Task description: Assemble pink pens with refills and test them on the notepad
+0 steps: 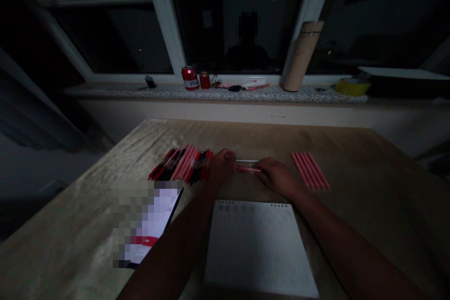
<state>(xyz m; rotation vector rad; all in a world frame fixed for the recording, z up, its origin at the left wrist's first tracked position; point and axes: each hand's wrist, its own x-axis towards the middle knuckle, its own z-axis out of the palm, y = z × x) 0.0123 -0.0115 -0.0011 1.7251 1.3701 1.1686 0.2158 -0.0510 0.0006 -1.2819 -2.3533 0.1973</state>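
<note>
Over the middle of the table, a pink pen [249,168] lies crosswise between my two hands. My right hand [276,174] has its fingers closed on the pen's right end. My left hand [222,166] is curled closed at the other end, and what its fingers hold is hidden. A thin pale rod or strip [246,161] shows just behind the pen; its kind is too dim to tell. Left of my left hand is a row of red, black and pink pens [183,164]. To the right of my right hand, several pink pens [310,171] lie side by side.
A spiral notepad [258,248] lies between my forearms. A phone [154,225] with a lit screen is on the left of the table [369,225]. On the windowsill stand red cans [190,78], a tall cardboard tube [303,56] and yellow tape [351,87].
</note>
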